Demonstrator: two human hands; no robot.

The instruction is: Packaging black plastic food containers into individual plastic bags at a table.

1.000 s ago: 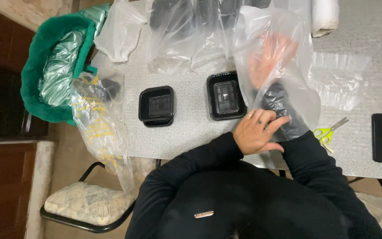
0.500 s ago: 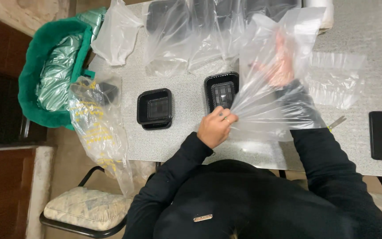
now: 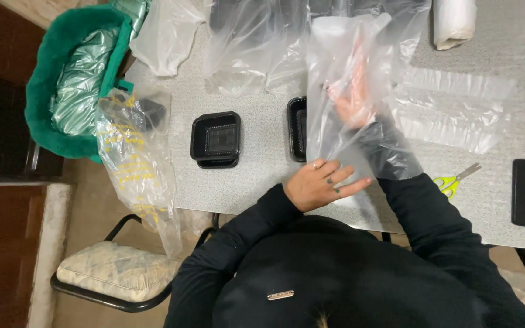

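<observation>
Clear plastic bag (image 3: 347, 79), black tray (image 3: 216, 138), green basket (image 3: 56, 73), speckled grey table (image 3: 518, 54), yellow-green, possibly plastic-handled, scissors (image 3: 451, 181).

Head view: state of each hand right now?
Left hand: open, fingers spread flat on the mouth edge of the clear plastic bag.
Right hand: open, inside that bag, holding nothing visible.
</observation>
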